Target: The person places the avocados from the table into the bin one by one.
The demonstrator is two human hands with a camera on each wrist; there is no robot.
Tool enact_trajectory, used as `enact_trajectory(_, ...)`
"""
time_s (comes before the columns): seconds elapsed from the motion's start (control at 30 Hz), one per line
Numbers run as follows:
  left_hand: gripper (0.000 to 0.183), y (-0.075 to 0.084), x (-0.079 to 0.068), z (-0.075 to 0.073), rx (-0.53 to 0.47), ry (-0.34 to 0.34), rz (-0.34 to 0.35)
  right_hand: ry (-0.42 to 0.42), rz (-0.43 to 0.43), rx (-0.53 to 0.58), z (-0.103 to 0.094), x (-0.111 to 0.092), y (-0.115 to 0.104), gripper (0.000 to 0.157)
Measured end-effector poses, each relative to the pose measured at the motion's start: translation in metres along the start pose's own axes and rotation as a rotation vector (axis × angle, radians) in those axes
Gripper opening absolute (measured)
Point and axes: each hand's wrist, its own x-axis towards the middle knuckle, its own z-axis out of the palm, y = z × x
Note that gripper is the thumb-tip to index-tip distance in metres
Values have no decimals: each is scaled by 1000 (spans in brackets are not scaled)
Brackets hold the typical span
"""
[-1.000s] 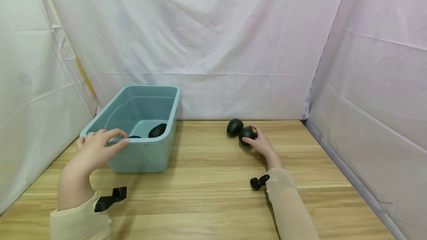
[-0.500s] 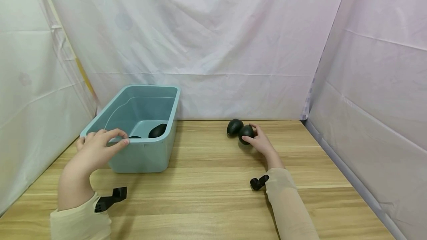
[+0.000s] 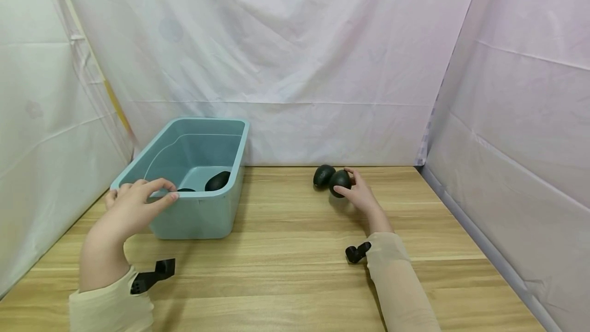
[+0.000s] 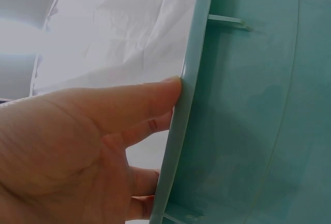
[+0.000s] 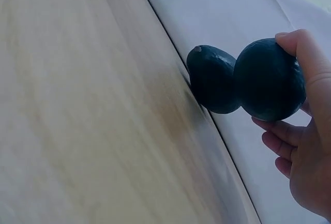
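Observation:
My left hand (image 3: 131, 209) grips the near rim of a blue-green plastic bin (image 3: 207, 216), thumb on one side and fingers over the edge. In the left wrist view the thumb tip presses the rim (image 4: 182, 105). Inside the bin lies a dark avocado (image 3: 217, 181), and a second dark shape (image 3: 186, 189) barely shows behind the rim. At the right my right hand (image 3: 364, 198) holds a dark avocado (image 3: 339, 184) between thumb and fingers. Another avocado (image 3: 323, 175) lies on the table just behind and left of it. The two overlap in the right wrist view.
The wooden table (image 3: 286, 270) meets a white cloth (image 3: 295, 65) at its back edge. A cloth wall (image 3: 521, 142) stands on the right, another (image 3: 55, 132) on the left. Black camera mounts (image 3: 152, 275) sit on both wrists.
My right hand has lifted its avocado slightly, up and a little to the left. My left hand has stayed on the bin's rim.

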Motion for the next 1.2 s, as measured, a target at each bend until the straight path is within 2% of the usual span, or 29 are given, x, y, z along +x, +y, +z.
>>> enact_trajectory(0.37,37,1,0,-1,-2,2,4,3,-32,-40,-4,-2,-9,77)
enact_trajectory(0.8,37,0,1,0,-4,3,5,50,-76,-79,-7,-5,-22,77)
enact_trajectory(1.2,39,2,3,-1,5,-9,-1,63,-71,-89,-12,-7,-32,78)
